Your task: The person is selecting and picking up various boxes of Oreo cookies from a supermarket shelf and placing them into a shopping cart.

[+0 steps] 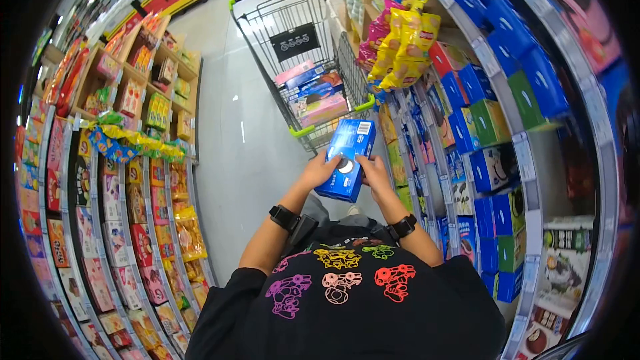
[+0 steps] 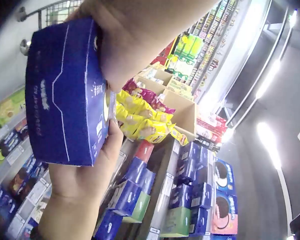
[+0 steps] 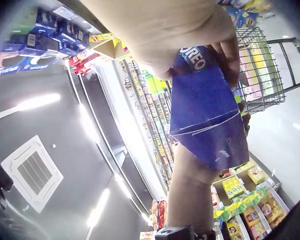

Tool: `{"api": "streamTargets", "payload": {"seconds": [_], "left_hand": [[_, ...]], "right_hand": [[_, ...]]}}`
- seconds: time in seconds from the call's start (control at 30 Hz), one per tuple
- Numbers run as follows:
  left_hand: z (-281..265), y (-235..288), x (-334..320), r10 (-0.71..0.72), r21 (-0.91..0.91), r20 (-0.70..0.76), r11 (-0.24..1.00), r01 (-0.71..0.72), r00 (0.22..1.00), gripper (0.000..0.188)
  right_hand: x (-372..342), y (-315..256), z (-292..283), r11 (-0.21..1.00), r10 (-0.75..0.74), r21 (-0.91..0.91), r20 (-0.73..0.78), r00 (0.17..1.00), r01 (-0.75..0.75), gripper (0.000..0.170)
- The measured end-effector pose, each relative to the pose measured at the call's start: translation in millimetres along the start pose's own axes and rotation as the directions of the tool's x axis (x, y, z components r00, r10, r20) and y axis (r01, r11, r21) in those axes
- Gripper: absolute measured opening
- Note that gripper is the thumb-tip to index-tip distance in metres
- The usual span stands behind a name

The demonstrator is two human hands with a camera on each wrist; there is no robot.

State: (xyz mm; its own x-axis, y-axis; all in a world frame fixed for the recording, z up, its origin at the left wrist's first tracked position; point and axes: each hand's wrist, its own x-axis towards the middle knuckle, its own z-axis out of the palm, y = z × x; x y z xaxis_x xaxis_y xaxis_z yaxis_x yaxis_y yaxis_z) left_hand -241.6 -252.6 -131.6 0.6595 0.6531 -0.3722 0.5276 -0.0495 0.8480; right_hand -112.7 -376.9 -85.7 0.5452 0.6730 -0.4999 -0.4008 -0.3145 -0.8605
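Note:
Both hands hold a blue Oreo cookie box (image 1: 347, 139) in front of the body, above the floor and on the near side of the cart. My left hand (image 1: 320, 172) grips its left side, thumb lying over the printed face. On the opposite side, my right hand (image 1: 377, 177) grips the edge with the thumb also on the front. In the left wrist view one blue end of the box (image 2: 60, 100) faces the camera. The right wrist view shows the Oreo lettering on the box (image 3: 192, 60) beside the right hand (image 3: 190, 37).
A shopping cart (image 1: 293, 41) stands ahead, with several pink and blue packages (image 1: 313, 93) inside. Snack shelves (image 1: 127, 227) line the left, and shelves of blue boxes (image 1: 493, 167) line the right. Yellow snack bags (image 1: 407, 43) hang at the right shelf end. Grey floor (image 1: 230, 153) runs between.

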Motion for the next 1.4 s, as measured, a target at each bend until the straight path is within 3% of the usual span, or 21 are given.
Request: {"api": "streamTargets", "payload": {"seconds": [0.03,0.2,0.27,0.3,0.33,0.4,0.47,0.53,0.67,0.7,0.8,0.83,0.93,0.97,1.0,1.07,1.17,1.27,1.3,1.33,1.4], "left_hand": [[-6,-1,7,0.083,-0.063,-0.031,0.994,-0.085,0.996,0.050],[-54,26,45,0.017,-0.013,-0.055,1.000,-0.018,0.998,0.045],[-70,18,83,-0.027,-0.034,-0.017,0.999,0.026,0.999,0.047],[-83,27,96,0.053,0.080,-0.034,0.995,-0.050,0.998,0.057],[-97,37,111,-0.001,0.183,0.014,0.983,-0.001,1.000,0.060],[-128,50,151,-0.115,0.384,0.091,0.921,0.072,0.989,0.068],[-154,43,193,-0.119,0.361,0.217,0.932,0.034,0.969,0.071],[-154,-6,246,-0.071,0.349,0.283,0.936,-0.034,0.957,0.069],[-148,-36,281,-0.194,0.524,0.368,0.851,-0.030,0.909,0.065],[-144,-48,288,-0.233,0.507,0.446,0.862,-0.030,0.864,0.062],[-138,-80,289,-0.132,0.316,0.586,0.946,-0.076,0.799,0.061],[-126,-121,297,-0.172,0.352,0.643,0.932,-0.088,0.746,0.057],[-145,-81,297,-0.291,0.362,0.777,0.932,-0.018,0.559,0.063],[-139,-77,300,-0.277,0.327,0.801,0.945,-0.001,0.531,0.064],[-138,-79,300,-0.273,0.303,0.818,0.953,0.025,0.505,0.065],[-144,-77,302,-0.298,0.311,0.821,0.949,0.055,0.487,0.065],[-155,-28,289,-0.366,0.350,0.761,0.927,0.136,0.536,0.067],[-140,-81,283,-0.289,0.194,0.779,0.955,0.225,0.557,0.068],[-131,-107,289,-0.366,0.360,0.749,0.925,0.124,0.553,0.068],[-123,-131,289,-0.216,0.303,0.709,0.953,-0.013,0.671,0.062],[-126,-138,292,0.009,0.283,0.692,0.917,-0.283,0.721,0.053]], "right_hand": [[13,-5,6,1.000,-0.004,-0.007,0.010,1.000,0.004,0.047],[75,-39,43,1.000,-0.004,0.020,0.009,1.000,0.004,0.049],[114,-35,63,0.987,0.011,0.159,-0.050,0.999,-0.003,0.049],[135,-32,74,0.977,0.032,0.210,-0.073,0.997,-0.016,0.047],[155,-29,85,0.965,0.053,0.260,-0.093,0.994,-0.027,0.045],[180,-49,109,0.886,0.206,0.426,-0.012,0.978,-0.182,0.039],[213,-39,124,0.759,0.319,0.585,0.047,0.947,-0.285,0.036],[253,-20,140,0.653,0.433,0.701,-0.038,0.900,-0.285,0.032],[303,21,152,0.634,0.532,0.743,-0.217,0.818,-0.215,0.034],[307,32,155,0.637,0.547,0.747,-0.263,0.795,-0.191,0.035],[313,57,166,0.749,0.625,0.636,-0.589,0.512,-0.183,0.035],[310,57,170,0.770,0.625,0.600,-0.642,0.444,-0.218,0.040],[307,58,180,0.811,0.578,0.461,-0.722,0.380,-0.360,0.054],[313,82,176,0.780,0.585,0.380,-0.724,0.365,-0.496,0.066],[307,61,183,0.768,0.557,0.303,-0.751,0.356,-0.564,0.068],[301,30,195,0.783,0.559,0.318,-0.737,0.381,-0.534,0.069],[307,51,199,0.803,0.486,0.215,-0.775,0.403,-0.555,0.065],[305,50,202,0.801,0.558,0.338,-0.720,0.412,-0.494,0.060],[291,19,207,0.851,0.516,0.368,-0.720,0.464,-0.374,0.055],[292,29,209,0.898,0.408,0.245,-0.774,0.484,-0.365,0.048],[283,34,206,0.966,0.214,0.079,-0.784,0.583,-0.248,0.039]]}}
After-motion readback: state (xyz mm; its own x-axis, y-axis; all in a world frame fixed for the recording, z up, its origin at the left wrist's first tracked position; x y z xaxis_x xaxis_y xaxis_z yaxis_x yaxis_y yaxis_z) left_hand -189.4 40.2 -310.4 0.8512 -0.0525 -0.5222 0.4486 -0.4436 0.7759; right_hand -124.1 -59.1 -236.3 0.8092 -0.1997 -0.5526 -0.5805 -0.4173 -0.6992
